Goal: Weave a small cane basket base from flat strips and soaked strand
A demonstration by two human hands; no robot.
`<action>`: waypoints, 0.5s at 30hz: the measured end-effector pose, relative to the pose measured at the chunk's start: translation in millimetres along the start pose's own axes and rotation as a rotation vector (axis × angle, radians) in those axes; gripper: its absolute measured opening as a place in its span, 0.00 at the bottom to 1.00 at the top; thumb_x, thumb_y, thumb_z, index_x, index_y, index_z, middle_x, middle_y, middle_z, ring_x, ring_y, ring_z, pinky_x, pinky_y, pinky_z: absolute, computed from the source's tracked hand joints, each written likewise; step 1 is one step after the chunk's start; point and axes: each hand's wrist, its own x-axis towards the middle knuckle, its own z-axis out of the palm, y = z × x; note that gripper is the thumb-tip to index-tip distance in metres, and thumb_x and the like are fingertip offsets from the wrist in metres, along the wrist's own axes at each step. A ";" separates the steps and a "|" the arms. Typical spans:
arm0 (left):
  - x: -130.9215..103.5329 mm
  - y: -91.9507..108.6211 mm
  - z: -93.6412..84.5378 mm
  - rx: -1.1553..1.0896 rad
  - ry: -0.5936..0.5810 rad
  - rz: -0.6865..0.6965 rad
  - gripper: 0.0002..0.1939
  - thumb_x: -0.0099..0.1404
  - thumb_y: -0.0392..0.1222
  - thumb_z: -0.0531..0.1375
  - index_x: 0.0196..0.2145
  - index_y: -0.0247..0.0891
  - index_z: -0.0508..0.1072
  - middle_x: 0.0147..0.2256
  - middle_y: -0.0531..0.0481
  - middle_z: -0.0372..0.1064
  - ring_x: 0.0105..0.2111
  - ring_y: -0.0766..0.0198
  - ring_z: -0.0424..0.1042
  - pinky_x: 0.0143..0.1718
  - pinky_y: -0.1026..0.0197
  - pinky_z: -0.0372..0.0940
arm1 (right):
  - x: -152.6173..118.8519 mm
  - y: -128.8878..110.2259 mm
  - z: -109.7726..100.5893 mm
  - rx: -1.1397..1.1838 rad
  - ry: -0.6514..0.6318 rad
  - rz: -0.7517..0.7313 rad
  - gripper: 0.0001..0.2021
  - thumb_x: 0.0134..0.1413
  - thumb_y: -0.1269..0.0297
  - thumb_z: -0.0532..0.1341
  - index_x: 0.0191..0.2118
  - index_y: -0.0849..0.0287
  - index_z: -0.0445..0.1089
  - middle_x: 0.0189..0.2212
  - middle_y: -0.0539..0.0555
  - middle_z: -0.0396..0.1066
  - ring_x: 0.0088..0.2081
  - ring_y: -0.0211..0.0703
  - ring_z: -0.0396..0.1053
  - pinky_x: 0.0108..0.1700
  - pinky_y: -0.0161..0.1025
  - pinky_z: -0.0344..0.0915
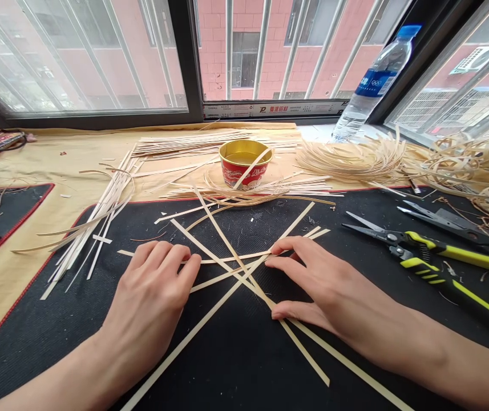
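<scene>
Several pale flat bamboo strips (218,305) cross one another in a star shape on the black mat (227,365). My left hand (152,285) lies at the left of the crossing, fingers curled down over a nearly level strip (218,261); its end sticks out beyond my knuckles. My right hand (312,279) is at the right of the crossing, with thumb and forefinger apart. Its fingertips touch strips near the crossing, while the thumb tip rests by a slanting strip (306,354) lower down. The undersides of both hands are hidden.
Behind the crossing stands a red and gold tin bowl (244,171) with a strip leaning in it. Loose strips (98,222) lie left, and coiled strips (355,160) back right. Pliers (424,251) and scissors (445,220) lie right. A water bottle (370,85) leans by the window.
</scene>
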 end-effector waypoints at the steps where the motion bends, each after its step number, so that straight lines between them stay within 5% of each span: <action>1: 0.3 -0.1 0.1 -0.005 0.000 0.002 0.14 0.62 0.26 0.49 0.35 0.33 0.73 0.32 0.43 0.71 0.32 0.53 0.67 0.35 0.51 0.64 | 0.5 -0.4 0.2 -0.015 0.005 0.006 0.21 0.52 0.63 0.67 0.50 0.63 0.67 0.50 0.63 0.64 0.50 0.52 0.66 0.50 0.46 0.70; 10: -0.5 7.7 -9.8 -0.087 0.084 0.068 0.12 0.64 0.25 0.51 0.41 0.28 0.71 0.43 0.35 0.68 0.45 0.46 0.65 0.45 0.45 0.61 | 3.5 -3.1 -0.6 -0.068 -0.001 0.058 0.22 0.46 0.62 0.70 0.46 0.67 0.69 0.45 0.65 0.66 0.46 0.55 0.68 0.47 0.49 0.72; 15: -2.7 18.4 -16.9 -0.222 0.128 0.150 0.15 0.69 0.27 0.45 0.36 0.31 0.70 0.29 0.45 0.68 0.32 0.58 0.65 0.34 0.55 0.59 | 3.3 -2.2 1.0 -0.088 0.026 0.035 0.23 0.45 0.60 0.71 0.46 0.67 0.70 0.47 0.65 0.66 0.49 0.56 0.67 0.49 0.49 0.71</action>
